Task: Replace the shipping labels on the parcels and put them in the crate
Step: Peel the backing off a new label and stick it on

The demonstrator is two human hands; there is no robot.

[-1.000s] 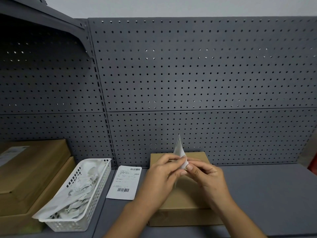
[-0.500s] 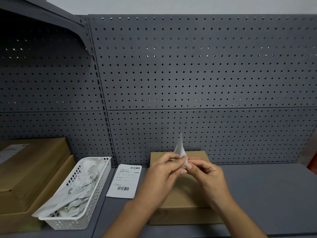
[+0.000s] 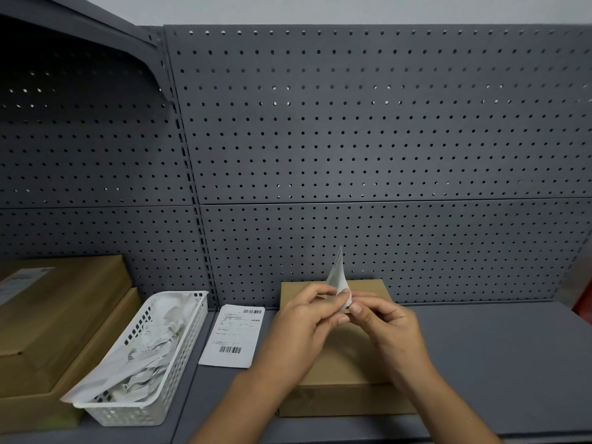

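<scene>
Label (image 3: 337, 275) sits pinched between your left hand (image 3: 304, 325) and right hand (image 3: 387, 328), upright above the parcel (image 3: 346, 373); you look to be peeling its backing, so next lay it flat on that bare cardboard top

A packing or stockroom bay: grey pegboard (image 3: 368, 123) shelving, stacked cardboard parcels (image 3: 54, 315), a barcoded shipping label (image 3: 232, 338).

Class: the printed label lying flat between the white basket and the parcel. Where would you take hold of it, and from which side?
Probably its near short edge, coming from the front: the label lies flat on the shelf, so a fingertip must lift a corner before pinching. The basket crowds its left side, the parcel its right.
</scene>
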